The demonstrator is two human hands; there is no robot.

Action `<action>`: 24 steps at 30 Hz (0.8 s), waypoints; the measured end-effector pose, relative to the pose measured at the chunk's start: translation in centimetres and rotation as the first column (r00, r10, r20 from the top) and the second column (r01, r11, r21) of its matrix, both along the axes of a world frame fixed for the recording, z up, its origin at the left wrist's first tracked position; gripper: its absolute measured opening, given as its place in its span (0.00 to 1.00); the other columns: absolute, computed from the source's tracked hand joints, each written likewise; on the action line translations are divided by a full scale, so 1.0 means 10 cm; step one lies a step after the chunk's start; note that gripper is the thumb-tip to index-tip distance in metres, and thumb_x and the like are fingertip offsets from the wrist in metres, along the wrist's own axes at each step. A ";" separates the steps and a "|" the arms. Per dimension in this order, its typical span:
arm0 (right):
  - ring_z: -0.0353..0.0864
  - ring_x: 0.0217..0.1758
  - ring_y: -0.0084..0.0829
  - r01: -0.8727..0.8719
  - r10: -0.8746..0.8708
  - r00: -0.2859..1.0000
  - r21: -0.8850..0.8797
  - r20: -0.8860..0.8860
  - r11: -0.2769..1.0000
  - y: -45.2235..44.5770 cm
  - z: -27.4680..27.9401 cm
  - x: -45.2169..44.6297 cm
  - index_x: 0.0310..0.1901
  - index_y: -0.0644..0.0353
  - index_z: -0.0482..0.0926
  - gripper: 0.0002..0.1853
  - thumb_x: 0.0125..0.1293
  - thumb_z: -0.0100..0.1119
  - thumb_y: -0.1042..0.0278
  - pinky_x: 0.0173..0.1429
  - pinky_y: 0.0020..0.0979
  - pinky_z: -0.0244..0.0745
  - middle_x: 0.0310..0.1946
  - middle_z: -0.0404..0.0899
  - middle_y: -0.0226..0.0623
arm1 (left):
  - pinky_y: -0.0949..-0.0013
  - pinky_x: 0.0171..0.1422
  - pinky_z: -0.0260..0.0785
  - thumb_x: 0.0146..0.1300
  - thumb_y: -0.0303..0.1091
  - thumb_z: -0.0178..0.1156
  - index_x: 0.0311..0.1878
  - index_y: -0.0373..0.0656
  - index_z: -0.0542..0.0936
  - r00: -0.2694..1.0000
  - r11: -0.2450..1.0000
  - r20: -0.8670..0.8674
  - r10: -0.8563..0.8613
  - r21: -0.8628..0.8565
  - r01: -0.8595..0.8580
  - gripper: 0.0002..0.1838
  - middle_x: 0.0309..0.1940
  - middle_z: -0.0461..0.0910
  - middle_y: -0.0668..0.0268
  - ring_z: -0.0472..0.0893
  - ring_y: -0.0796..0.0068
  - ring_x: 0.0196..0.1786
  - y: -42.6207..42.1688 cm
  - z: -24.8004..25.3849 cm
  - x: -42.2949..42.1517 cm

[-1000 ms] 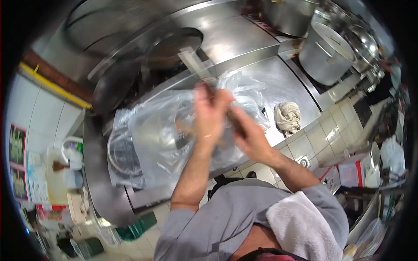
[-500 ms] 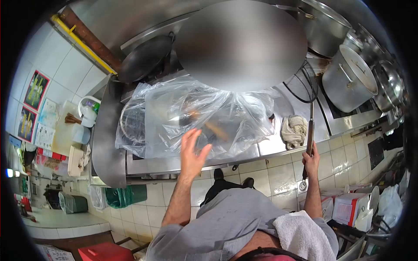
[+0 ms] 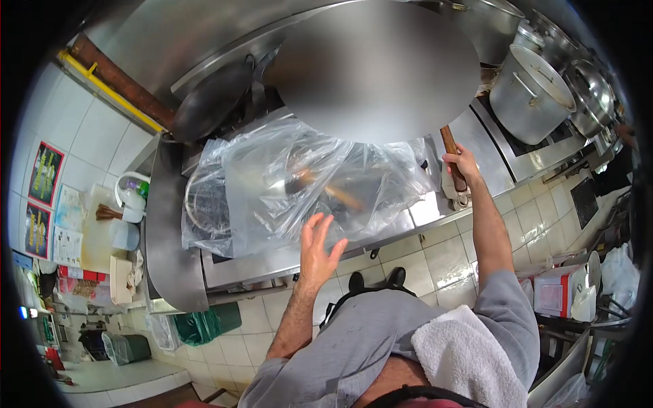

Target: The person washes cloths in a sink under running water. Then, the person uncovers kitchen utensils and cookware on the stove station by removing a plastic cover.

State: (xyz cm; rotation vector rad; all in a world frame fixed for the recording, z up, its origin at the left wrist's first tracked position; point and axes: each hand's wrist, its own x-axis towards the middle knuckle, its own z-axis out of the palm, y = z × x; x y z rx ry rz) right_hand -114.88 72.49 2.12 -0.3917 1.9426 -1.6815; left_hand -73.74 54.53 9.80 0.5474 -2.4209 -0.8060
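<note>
My right hand [image 3: 461,163] is closed around the brown wooden handle of a long-handled wire skimmer [image 3: 447,139], held over the stove's right part. Its far end is lost in the blurred patch. A crumpled cloth [image 3: 447,185] lies just beneath that hand on the steel, partly covered by it. With fingers spread and nothing in them, my left hand [image 3: 320,251] hovers near the front edge of the stove. Closest to it is a large clear plastic bag [image 3: 272,177] spread over the stove top. Through the plastic show a round rim and a wooden-handled tool [image 3: 345,197].
A dark wok [image 3: 214,98] leans at the back left. Tall metal pots [image 3: 520,98] stand on the right burners. A white container with brushes [image 3: 112,213] sits at the left, and a green-lined bin [image 3: 197,326] is on the tiled floor. A large blurred oval hides the back.
My right hand has moved forward and left with the skimmer, from beside the front edge to above the cloth. The skimmer's hoop has passed behind the blur. My left hand has shifted slightly right.
</note>
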 end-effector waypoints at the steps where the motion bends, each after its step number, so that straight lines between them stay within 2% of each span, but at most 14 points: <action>1: 0.71 0.13 0.24 -0.015 0.015 1.000 0.010 0.001 1.000 -0.03 -0.14 -0.09 0.48 0.63 0.70 0.21 0.51 0.63 0.75 0.18 0.26 0.68 0.18 0.71 0.30 | 0.59 0.63 0.61 0.51 0.30 0.67 0.58 0.41 0.71 0.998 0.997 -0.031 0.047 0.068 -0.045 0.28 0.58 0.62 0.55 0.64 0.57 0.62 -0.01 0.04 0.04; 3: 0.76 0.23 0.34 0.065 0.112 0.889 0.364 -0.445 0.929 -0.11 -0.35 -0.22 0.50 0.65 0.69 0.25 0.49 0.65 0.73 0.28 0.33 0.73 0.26 0.74 0.40 | 0.59 0.63 0.61 0.51 0.30 0.67 0.57 0.41 0.71 0.990 0.993 -0.083 0.113 -0.025 -0.116 0.28 0.58 0.62 0.55 0.64 0.56 0.62 -0.10 0.03 0.12; 4: 0.76 0.23 0.34 0.048 0.130 0.888 0.368 -0.442 0.928 -0.16 -0.41 -0.21 0.50 0.65 0.69 0.25 0.49 0.65 0.73 0.28 0.33 0.73 0.26 0.74 0.40 | 0.58 0.63 0.61 0.51 0.30 0.67 0.57 0.41 0.72 0.978 0.978 -0.136 0.157 -0.119 -0.173 0.27 0.58 0.62 0.55 0.64 0.56 0.61 -0.14 0.03 0.15; 6: 0.76 0.40 0.43 0.384 0.188 0.563 0.457 -0.805 0.803 -0.21 -0.49 -0.14 0.49 0.67 0.70 0.24 0.49 0.65 0.71 0.43 0.37 0.72 0.38 0.72 0.50 | 0.55 0.63 0.58 0.51 0.32 0.67 0.56 0.41 0.73 0.975 0.966 -0.139 0.173 -0.168 -0.196 0.27 0.59 0.62 0.55 0.64 0.56 0.61 -0.19 0.08 0.12; 7: 0.70 0.49 0.47 0.365 0.218 0.575 0.486 -0.789 0.794 -0.25 -0.37 -0.05 0.50 0.66 0.71 0.23 0.53 0.64 0.67 0.53 0.39 0.67 0.47 0.68 0.54 | 0.55 0.63 0.56 0.51 0.34 0.67 0.56 0.42 0.73 0.974 0.942 -0.140 0.178 -0.261 -0.210 0.27 0.59 0.62 0.56 0.63 0.55 0.61 -0.18 0.14 0.09; 8: 0.70 0.49 0.47 0.355 0.228 0.570 0.487 -0.789 0.798 -0.31 -0.26 0.07 0.50 0.66 0.71 0.23 0.53 0.64 0.67 0.53 0.39 0.67 0.47 0.68 0.54 | 0.54 0.63 0.55 0.51 0.35 0.68 0.56 0.43 0.73 0.973 0.909 -0.142 0.185 -0.352 -0.224 0.28 0.58 0.62 0.56 0.63 0.55 0.61 -0.19 0.21 0.06; 10: 0.72 0.48 0.47 0.367 -0.168 0.416 -0.004 -0.894 0.930 -0.49 0.11 0.51 0.51 0.64 0.73 0.22 0.56 0.63 0.65 0.52 0.39 0.67 0.46 0.70 0.50 | 0.53 0.63 0.53 0.50 0.37 0.68 0.56 0.43 0.73 0.929 0.850 -0.185 0.320 -0.376 -0.368 0.28 0.58 0.62 0.56 0.62 0.55 0.62 -0.29 0.32 -0.01; 12: 0.73 0.47 0.44 0.052 -0.116 0.652 -0.108 -0.749 0.993 -0.59 0.49 1.08 0.53 0.63 0.73 0.22 0.59 0.61 0.63 0.52 0.39 0.67 0.44 0.72 0.47 | 0.53 0.64 0.52 0.50 0.39 0.68 0.56 0.44 0.73 0.868 0.774 -0.221 0.445 -0.393 -0.497 0.28 0.58 0.62 0.57 0.61 0.55 0.62 -0.44 0.35 -0.05; 14: 0.74 0.45 0.40 -0.116 0.033 0.577 -0.042 -0.816 0.992 -0.73 0.36 1.39 0.51 0.62 0.74 0.19 0.59 0.61 0.65 0.50 0.37 0.68 0.41 0.74 0.43 | 0.56 0.61 0.56 0.53 0.38 0.66 0.52 0.43 0.75 0.811 0.711 -0.216 0.543 -0.396 -0.582 0.23 0.55 0.67 0.59 0.65 0.58 0.59 -0.65 0.24 -0.03; 15: 0.74 0.44 0.40 -0.179 0.145 0.641 0.036 -0.754 0.983 -0.77 0.32 1.51 0.50 0.60 0.75 0.18 0.57 0.61 0.68 0.49 0.37 0.68 0.40 0.74 0.41 | 0.56 0.61 0.56 0.53 0.38 0.66 0.52 0.43 0.75 0.808 0.707 -0.217 0.547 -0.398 -0.585 0.23 0.55 0.67 0.59 0.65 0.58 0.59 -0.75 0.12 0.03; 17: 0.74 0.42 0.39 -0.247 0.249 0.690 0.103 -0.679 0.964 -0.79 0.25 1.63 0.50 0.58 0.75 0.18 0.56 0.62 0.71 0.48 0.36 0.68 0.39 0.74 0.39 | 0.59 0.53 0.62 0.57 0.36 0.62 0.44 0.40 0.76 0.890 0.845 -0.175 0.421 -0.281 -0.455 0.14 0.46 0.73 0.58 0.72 0.59 0.50 -0.96 -0.17 0.11; 20: 0.72 0.45 0.39 -0.469 0.399 0.724 0.023 -0.563 0.883 -0.76 0.24 1.72 0.49 0.55 0.76 0.19 0.53 0.62 0.77 0.51 0.38 0.65 0.40 0.74 0.35 | 0.56 0.43 0.62 0.60 0.33 0.58 0.36 0.40 0.73 0.906 0.889 -0.082 0.415 -0.178 -0.423 0.07 0.33 0.73 0.58 0.73 0.55 0.37 -1.04 -0.34 0.19; 22: 0.68 0.51 0.36 -0.424 0.467 0.430 0.283 -0.773 0.860 -0.71 0.45 1.91 0.45 0.58 0.76 0.16 0.52 0.61 0.78 0.56 0.39 0.60 0.44 0.72 0.34 | 0.55 0.42 0.62 0.61 0.33 0.56 0.34 0.40 0.73 0.896 0.869 -0.099 0.433 -0.218 -0.444 0.07 0.31 0.73 0.56 0.72 0.53 0.36 -1.01 -0.40 0.21; 24: 0.67 0.54 0.36 -0.434 0.524 0.434 0.340 -0.733 0.834 -0.60 0.48 1.92 0.48 0.56 0.76 0.18 0.53 0.62 0.74 0.58 0.40 0.58 0.46 0.70 0.35 | 0.53 0.40 0.62 0.63 0.33 0.53 0.32 0.39 0.72 0.854 0.817 -0.099 0.511 -0.251 -0.519 0.08 0.29 0.72 0.53 0.72 0.49 0.34 -1.04 -0.44 0.27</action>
